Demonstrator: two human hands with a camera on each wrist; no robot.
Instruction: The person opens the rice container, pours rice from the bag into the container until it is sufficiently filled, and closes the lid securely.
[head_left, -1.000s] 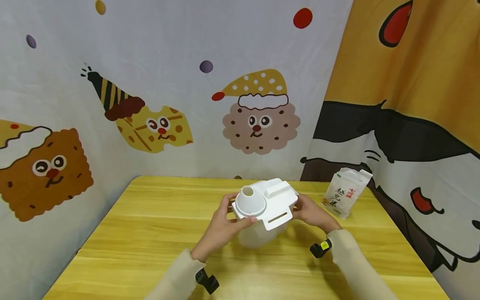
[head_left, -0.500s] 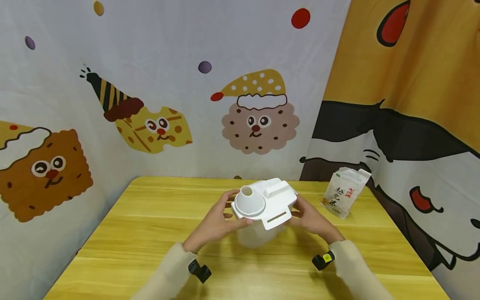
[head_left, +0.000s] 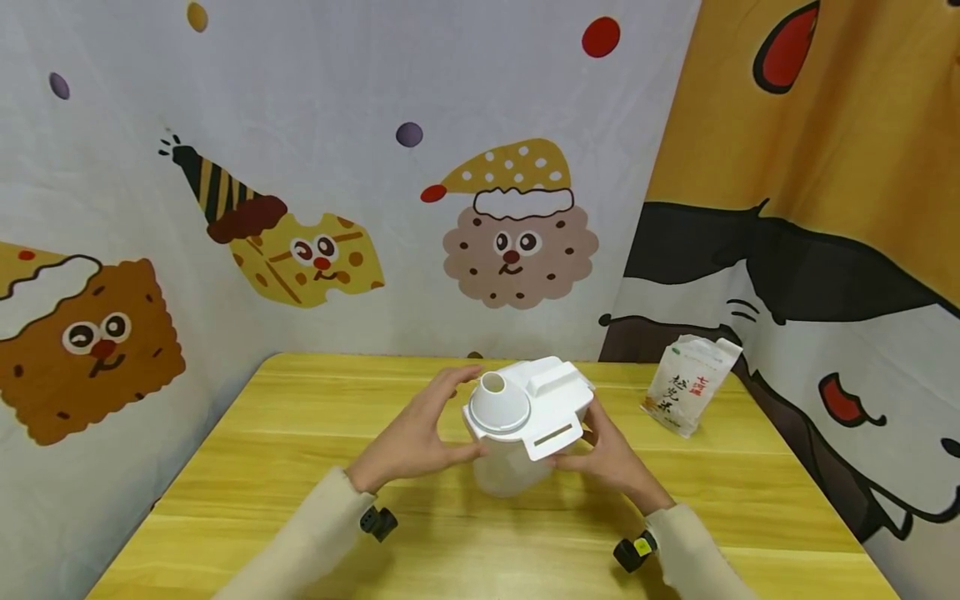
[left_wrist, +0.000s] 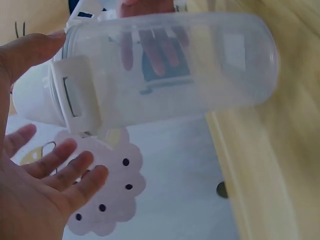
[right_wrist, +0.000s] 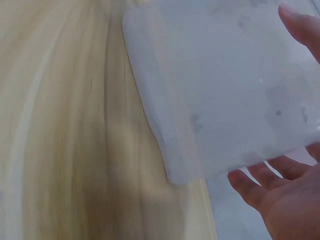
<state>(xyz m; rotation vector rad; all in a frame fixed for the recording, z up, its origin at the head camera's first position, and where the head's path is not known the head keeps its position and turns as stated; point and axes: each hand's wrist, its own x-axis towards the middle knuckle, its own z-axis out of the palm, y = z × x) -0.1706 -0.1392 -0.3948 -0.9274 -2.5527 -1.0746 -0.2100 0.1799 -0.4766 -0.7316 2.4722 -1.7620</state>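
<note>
A translucent plastic storage container (head_left: 512, 475) stands on the table with its white lid (head_left: 553, 390) on. A round measuring-cup-like cap (head_left: 497, 407) sits at the lid's left, and a slotted latch (head_left: 557, 437) sticks out in front. My left hand (head_left: 411, 435) is spread beside the lid; in the left wrist view its thumb overlaps the lid's edge and its straight fingers are apart from the container. Around the other side is my right hand (head_left: 611, 454), thumb in front and fingers behind. Those fingers show extended through the clear wall (left_wrist: 165, 95) in the left wrist view.
A white paper rice bag (head_left: 690, 387) with printed characters stands at the back right of the wooden table (head_left: 315, 417). Behind the table hangs a cartoon-printed cloth (head_left: 337, 100). Each wrist wears a small black camera (head_left: 378, 523).
My left hand has loosened from the lid and drawn slightly left, fingers spreading. My right hand has shifted, its thumb coming to the container's front. The container stays in place.
</note>
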